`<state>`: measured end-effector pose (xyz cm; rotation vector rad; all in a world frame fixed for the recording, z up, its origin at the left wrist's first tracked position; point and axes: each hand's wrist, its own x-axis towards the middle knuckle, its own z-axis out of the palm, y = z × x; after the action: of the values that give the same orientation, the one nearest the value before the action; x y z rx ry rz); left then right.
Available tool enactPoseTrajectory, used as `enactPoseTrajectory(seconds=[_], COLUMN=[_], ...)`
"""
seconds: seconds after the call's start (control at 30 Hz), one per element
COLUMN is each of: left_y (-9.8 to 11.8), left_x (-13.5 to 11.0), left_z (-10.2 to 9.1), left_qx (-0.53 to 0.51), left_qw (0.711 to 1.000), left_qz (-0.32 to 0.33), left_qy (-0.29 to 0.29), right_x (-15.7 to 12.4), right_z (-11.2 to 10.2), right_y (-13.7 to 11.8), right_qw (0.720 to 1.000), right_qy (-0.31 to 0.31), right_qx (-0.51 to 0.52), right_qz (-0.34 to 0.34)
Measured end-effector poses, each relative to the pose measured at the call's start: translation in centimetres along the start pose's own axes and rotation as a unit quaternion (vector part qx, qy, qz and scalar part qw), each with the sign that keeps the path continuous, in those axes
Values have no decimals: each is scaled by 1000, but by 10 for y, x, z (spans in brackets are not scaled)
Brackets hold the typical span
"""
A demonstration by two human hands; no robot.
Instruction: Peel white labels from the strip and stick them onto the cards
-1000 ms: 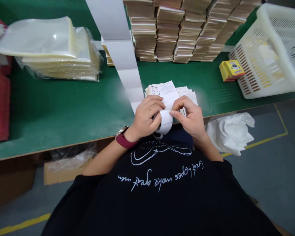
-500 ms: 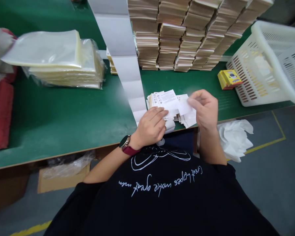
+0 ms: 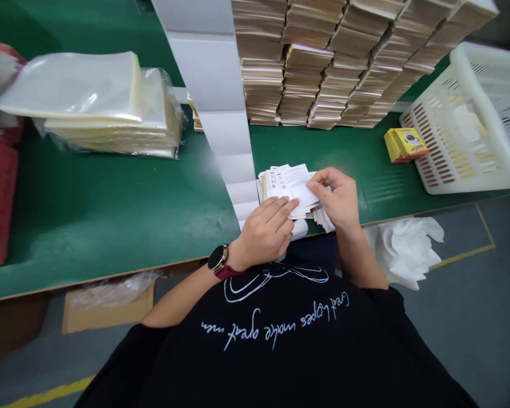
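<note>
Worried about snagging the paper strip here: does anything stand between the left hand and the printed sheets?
Nothing visible does: the left hand lies directly on the printed sheets, its fingers touching them. The white paper strip runs down beside the hand, on its outer side, not between them.

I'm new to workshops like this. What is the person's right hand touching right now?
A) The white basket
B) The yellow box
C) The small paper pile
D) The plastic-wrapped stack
C. The right hand has its fingertips on the top sheet of the small paper pile, well apart from the yellow box and the white basket.
</note>
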<state>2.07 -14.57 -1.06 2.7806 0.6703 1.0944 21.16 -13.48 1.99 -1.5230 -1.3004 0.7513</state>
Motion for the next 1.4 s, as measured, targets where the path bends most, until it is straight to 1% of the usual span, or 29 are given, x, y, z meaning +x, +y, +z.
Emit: enactPoseTrajectory(seconds=[0.13,0.2,0.27,0.3,0.33,0.4,0.43,0.47,0.53,0.6,0.63,0.67,0.73,0.77,0.8,0.83,0.87,0.93,0.97,1.0,1.03,1.1,1.17,1.2,1.23,1.3,1.4], left_y=[0,0,-1,-1,-1,-1,-1,-2,-3,-4,-5,-5,-5,-5,-5,-5,-5,-5,-5,-4,-4,-4,-3,-2,-2,-2,-2], left_x=[0,1,2,2,3,3,2,1,-2,-6,-8,-10,-11,-11,-10,-10,-9,-9,-9,-9,-9,-10,-11,-12,-12,-13,-13], left_z=[1,1,1,1,1,1,1,2,2,2,2,2,1,1,1,1,1,2,2,3,4,4,4,3,3,1,-1], left_qx=[-5,-4,1,5,11,21,19,12,-15,-44,-55,-64,-78,-82,-85,-87,-89,-88,-84,-78,-68,-47,-26,-16,-7,2,-6], left_qw=[1000,1000,1000,1000,1000,1000,1000,1000,999,996,995,993,990,988,987,987,986,987,987,988,988,985,980,980,981,987,992], left_qz=[-9,-12,-13,-12,-9,-1,4,9,12,-1,-10,-20,-32,-33,-32,-31,-29,-29,-31,-35,-43,-63,-64,-52,-33,5,27], left_qy=[-8,-13,-16,-17,-17,-12,-4,9,44,76,88,99,117,125,131,135,136,132,129,129,131,155,188,194,190,161,125], right_x=[-3,-4,-4,-4,-4,-6,-7,-9,-14,-19,-22,-26,-34,-39,-45,-51,-57,-67,-70,-73,-74,-75,-74,-74,-73,-73,-74], right_z=[2,1,-1,-2,-2,-3,-4,-6,-14,-27,-34,-40,-48,-49,-48,-45,-41,-30,-24,-19,-15,-10,-9,-9,-10,-10,-11], right_y=[0,2,5,5,6,6,5,5,7,12,15,18,20,19,15,10,4,-8,-13,-15,-16,-13,-9,-8,-7,-7,-11], right_qw=[995,984,972,972,977,989,992,995,998,994,987,974,929,909,899,903,918,953,963,970,975,982,986,986,985,984,981], right_qy=[5,10,15,7,-9,-49,-60,-57,-13,20,23,26,42,61,79,83,61,-30,-73,-102,-113,-103,-97,-103,-111,-127,-139], right_qx=[-91,-169,-230,-233,-214,-142,-109,-84,-68,-108,-158,-226,-366,-410,-426,-412,-373,-252,-185,-123,-72,-3,28,32,32,24,-3], right_qz=[-37,-59,-54,-39,-18,13,19,17,5,0,-1,-3,-19,-36,-61,-90,-120,-168,-180,-181,-177,-156,-134,-128,-125,-126,-137])
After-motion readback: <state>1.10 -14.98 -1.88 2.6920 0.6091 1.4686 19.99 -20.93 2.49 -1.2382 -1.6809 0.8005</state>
